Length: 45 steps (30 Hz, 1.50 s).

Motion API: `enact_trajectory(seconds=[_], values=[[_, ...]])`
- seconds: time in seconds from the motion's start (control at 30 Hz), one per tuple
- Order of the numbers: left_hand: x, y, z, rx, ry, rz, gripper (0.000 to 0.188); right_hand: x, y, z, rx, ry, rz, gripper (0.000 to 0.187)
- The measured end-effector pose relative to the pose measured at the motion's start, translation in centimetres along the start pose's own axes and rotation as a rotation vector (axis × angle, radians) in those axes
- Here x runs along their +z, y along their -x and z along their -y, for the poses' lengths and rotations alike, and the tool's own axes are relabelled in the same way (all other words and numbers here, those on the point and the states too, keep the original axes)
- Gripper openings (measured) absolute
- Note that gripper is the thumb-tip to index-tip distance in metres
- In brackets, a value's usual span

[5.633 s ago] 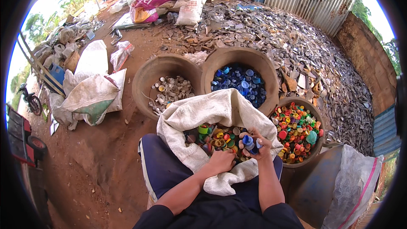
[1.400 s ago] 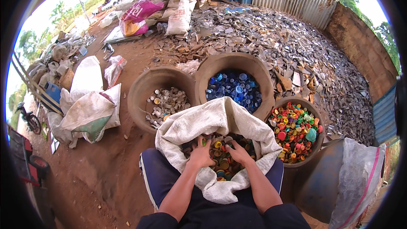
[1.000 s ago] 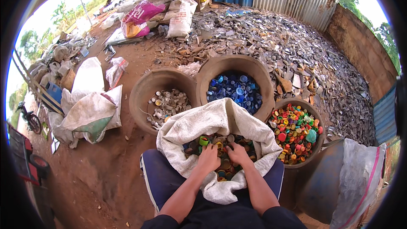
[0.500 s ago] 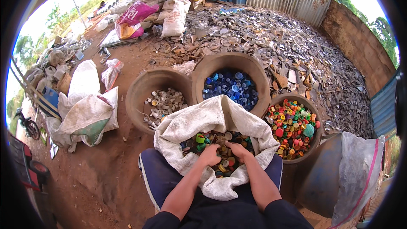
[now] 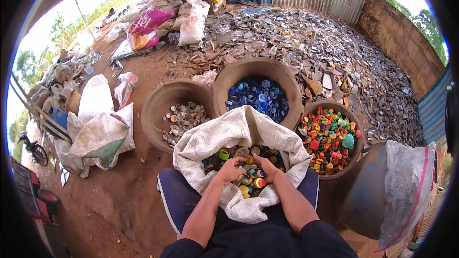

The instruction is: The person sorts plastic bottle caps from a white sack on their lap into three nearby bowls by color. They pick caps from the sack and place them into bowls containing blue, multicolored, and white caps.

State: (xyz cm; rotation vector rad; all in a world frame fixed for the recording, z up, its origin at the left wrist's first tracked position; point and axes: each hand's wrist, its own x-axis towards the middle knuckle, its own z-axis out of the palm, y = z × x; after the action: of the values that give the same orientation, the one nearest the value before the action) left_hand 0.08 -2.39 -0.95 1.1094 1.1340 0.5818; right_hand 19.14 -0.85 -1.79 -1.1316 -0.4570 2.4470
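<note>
A white woven sack (image 5: 210, 136) with its mouth rolled open rests on my lap, holding mixed plastic bottle caps (image 5: 245, 189). My left hand (image 5: 231, 170) is inside the mouth, its fingers curled against caps. Opposite it, my right hand (image 5: 267, 169) is cupped inward, with caps gathered between both palms. Some fingertips are hidden among the caps. Yellow, green, white and orange caps show below and between the hands.
Beyond the sack stand a tub of whitish caps (image 5: 151, 110), a tub of blue caps (image 5: 224, 79) and, at right, one of red, yellow and green caps (image 5: 359, 149). A drum with plastic sheeting (image 5: 406, 181) is near right. Scrap pieces (image 5: 306, 43) spread behind; sacks (image 5: 98, 136) lie left.
My hands have drawn slightly apart and turned inward around the caps. More yellow, white and orange caps now show between and below them. The view has shifted a little.
</note>
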Motion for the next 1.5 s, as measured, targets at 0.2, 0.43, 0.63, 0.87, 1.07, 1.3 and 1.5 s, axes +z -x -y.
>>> enact_trajectory(seconds=[0.2,0.43,0.63,0.87,1.07,1.3,1.5], values=[[0.3,1.8,-3.1,0.094,0.407,0.063,0.044,-0.6,-0.6,-0.2,-0.094,-0.179,0.094,0.059],[1.5,2.4,-3.9,0.147,0.597,0.043,0.044,1.2,-1.4,-1.3,-0.167,-0.277,0.131,0.057],[1.0,2.5,-3.1,0.423,0.690,-0.018,0.042,2.4,-0.2,-1.0,-0.196,-0.296,0.215,0.056],[-1.6,3.6,-3.5,0.457,0.187,-0.403,0.023,3.4,1.1,-0.1,-0.217,-0.334,0.340,0.060],[0.1,5.0,-5.6,0.684,-0.674,-0.380,0.028,2.0,0.8,-0.5,-0.075,-0.216,0.393,0.064],[-0.2,4.3,-4.2,0.557,-0.770,-0.212,0.019,2.4,0.8,-0.7,0.002,-0.195,0.262,0.056],[-0.5,4.6,-4.2,0.537,-0.783,-0.181,0.022,2.6,0.9,-0.6,0.083,-0.219,0.350,0.050]])
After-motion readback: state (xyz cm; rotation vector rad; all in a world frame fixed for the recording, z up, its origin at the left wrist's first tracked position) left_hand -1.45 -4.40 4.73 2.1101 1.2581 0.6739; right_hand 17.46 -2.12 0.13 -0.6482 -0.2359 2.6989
